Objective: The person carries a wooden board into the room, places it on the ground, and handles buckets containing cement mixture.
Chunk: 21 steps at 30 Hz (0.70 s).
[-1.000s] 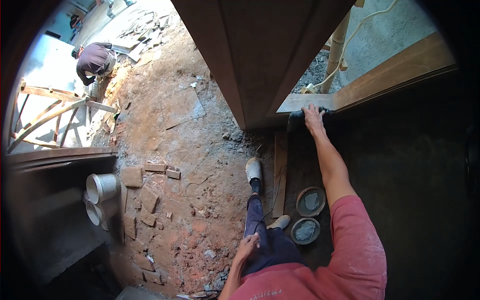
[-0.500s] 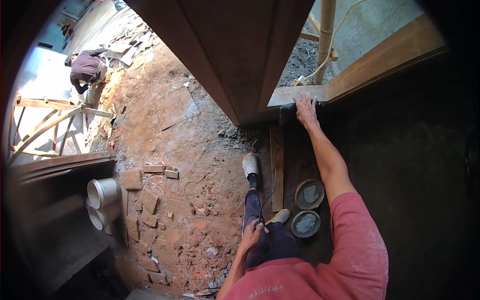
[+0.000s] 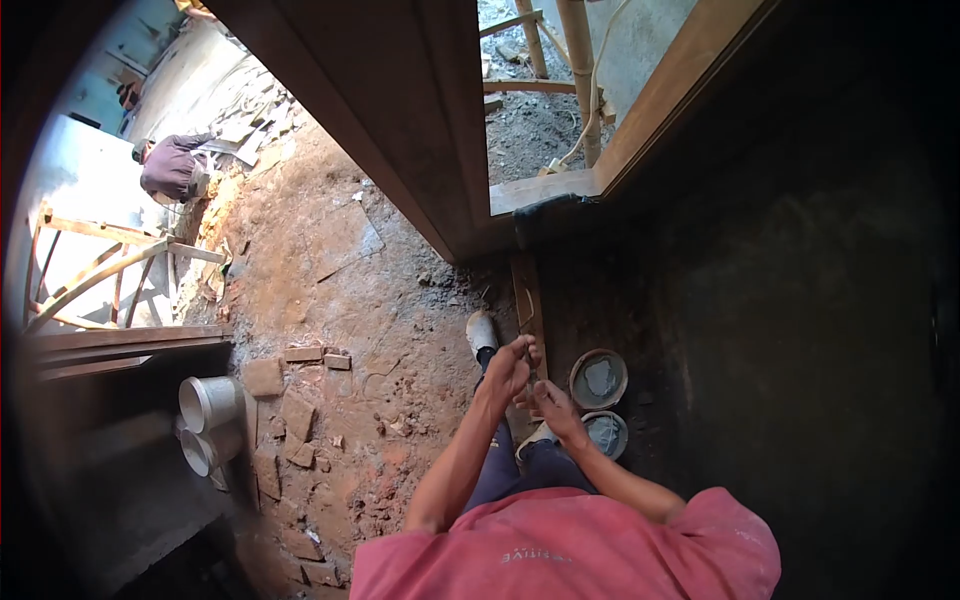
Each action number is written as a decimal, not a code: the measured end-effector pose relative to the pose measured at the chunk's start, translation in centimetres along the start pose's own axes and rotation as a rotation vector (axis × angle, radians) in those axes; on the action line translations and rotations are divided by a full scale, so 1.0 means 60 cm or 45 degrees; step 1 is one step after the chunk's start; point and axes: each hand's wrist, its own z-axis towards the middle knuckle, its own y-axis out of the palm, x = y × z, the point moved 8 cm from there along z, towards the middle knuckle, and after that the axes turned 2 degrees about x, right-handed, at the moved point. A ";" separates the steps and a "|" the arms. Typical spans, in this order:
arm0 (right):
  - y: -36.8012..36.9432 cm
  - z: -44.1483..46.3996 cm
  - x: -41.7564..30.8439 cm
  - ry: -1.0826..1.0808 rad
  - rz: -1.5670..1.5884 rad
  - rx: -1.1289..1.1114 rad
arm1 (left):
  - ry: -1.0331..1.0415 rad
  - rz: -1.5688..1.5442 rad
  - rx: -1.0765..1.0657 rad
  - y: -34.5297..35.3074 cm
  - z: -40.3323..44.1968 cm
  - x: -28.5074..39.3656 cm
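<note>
In front of my body, my left hand is closed around a thin cord or wire, which loops up beyond the fingers. Just below and to the right, my right hand is closed too, its fingers on what looks like the lower part of the same strand. Fine detail between the hands is too small to make out. On the sill of the wooden frame lies a dark bundle, perhaps cloth or a bag, apart from both hands.
Two round tubs of grey wet mix, one farther and one nearer, stand right of my feet. A wooden plank lies by them. White buckets and loose bricks are at left. A person bends down far left.
My right hand has left the dark bundle on the sill and come down beside my left hand. The left hand has risen with the strand. The view has shifted slightly.
</note>
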 end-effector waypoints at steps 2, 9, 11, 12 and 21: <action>0.004 -0.014 -0.054 -0.084 -0.068 0.086 | -0.057 -0.188 -0.098 0.029 0.025 -0.002; -0.055 0.055 -0.315 -0.706 -0.812 0.540 | 0.262 0.305 0.069 0.102 -0.015 0.066; -0.076 0.118 -0.373 -0.753 -0.879 0.568 | 0.298 0.409 0.074 0.070 -0.039 0.077; -0.086 0.157 -0.398 -0.822 -0.848 0.595 | 0.329 0.512 0.081 0.044 -0.050 0.083; -0.111 0.539 -0.518 -0.373 -0.573 0.606 | 0.366 0.684 1.084 -0.492 -0.289 0.064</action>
